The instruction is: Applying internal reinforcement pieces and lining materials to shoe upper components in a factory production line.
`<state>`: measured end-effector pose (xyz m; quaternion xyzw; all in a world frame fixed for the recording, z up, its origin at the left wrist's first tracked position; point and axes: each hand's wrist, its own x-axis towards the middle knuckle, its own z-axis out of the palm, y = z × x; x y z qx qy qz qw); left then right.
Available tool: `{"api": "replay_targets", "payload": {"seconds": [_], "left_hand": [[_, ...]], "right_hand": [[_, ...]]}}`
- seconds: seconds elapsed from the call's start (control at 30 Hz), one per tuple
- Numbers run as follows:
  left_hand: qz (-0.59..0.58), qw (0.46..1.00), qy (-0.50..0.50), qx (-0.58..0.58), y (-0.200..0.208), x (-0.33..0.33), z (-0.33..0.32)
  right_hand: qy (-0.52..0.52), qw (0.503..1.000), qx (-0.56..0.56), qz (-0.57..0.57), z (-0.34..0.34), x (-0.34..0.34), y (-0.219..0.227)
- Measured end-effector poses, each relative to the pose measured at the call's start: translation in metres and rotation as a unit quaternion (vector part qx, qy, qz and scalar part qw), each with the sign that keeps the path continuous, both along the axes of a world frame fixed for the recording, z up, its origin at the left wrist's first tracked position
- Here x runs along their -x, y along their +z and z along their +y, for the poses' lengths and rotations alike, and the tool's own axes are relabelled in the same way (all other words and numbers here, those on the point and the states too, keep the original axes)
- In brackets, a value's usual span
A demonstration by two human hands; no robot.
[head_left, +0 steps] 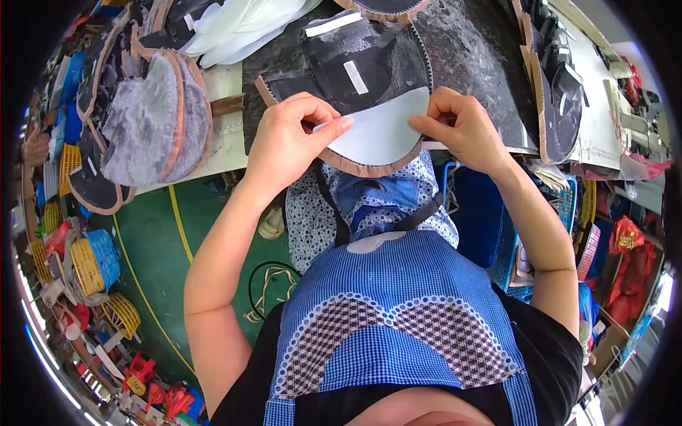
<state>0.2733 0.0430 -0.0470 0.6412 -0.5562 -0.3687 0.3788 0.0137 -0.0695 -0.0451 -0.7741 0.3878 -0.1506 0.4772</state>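
Dark worktop (486, 82): 12 o'clock; green floor (153, 263): 8 o'clock. Left hand (288, 138) (9 o'clock) and right hand (465, 128) (3 o'clock), fingers curled, pinch the white sheet (380, 131) between them.

The white sheet (380, 128) is looking smooth, plastic-like from where I'm standing; grey pieces (142, 121) are showing fluffy pile, the black panel (394, 64) is looking scuffed, translucent sheets (241, 32) are gleaming.

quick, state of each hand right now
Left hand: closed on the left side of the white piece.
Right hand: closed on the white piece's right edge.
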Motion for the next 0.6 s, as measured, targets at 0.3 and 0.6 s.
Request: {"api": "replay_targets", "payload": {"seconds": [0.3,0.6], "left_hand": [[-0.090,0.995,-0.015,0.029,-0.006,0.002,-0.001],[-0.166,0.978,-0.087,0.092,0.020,-0.017,-0.021]], "right_hand": [[0.032,0.996,0.083,0.030,0.001,-0.005,-0.002],[0.224,0.929,0.295,0.000,-0.008,-0.028,0.028]]}}
